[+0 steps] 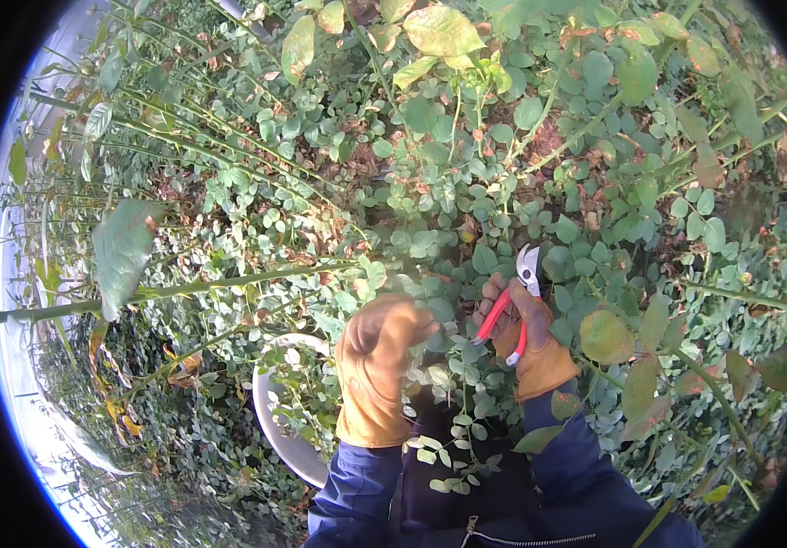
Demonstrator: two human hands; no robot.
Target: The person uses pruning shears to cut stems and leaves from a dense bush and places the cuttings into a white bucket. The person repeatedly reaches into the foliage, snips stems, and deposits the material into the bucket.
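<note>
My right hand (pixel 527 329), in a tan work glove, holds bypass pruning shears (pixel 496 315) with red handles. Their steel blades point up and away from me, and the handles are spread. My left hand (pixel 376 356), gloved the same way, is raised to the left of the shears with its fingers curled. It is blurred, and whether anything is in its fingers cannot be told. A leafy cutting or shoot (pixel 462 425) hangs between my forearms, its upper end lost among leaves. Green rose foliage (pixel 427 240) spreads beyond both hands.
A pale round tub (pixel 283 452) with leafy pieces in it stands left of my left wrist. A thick thorny stem (pixel 229 284) reaches in from the left. Spotted leaves (pixel 609 335) on a stem lie close by my right arm. Dry brown leaves (pixel 359 154) litter the bed.
</note>
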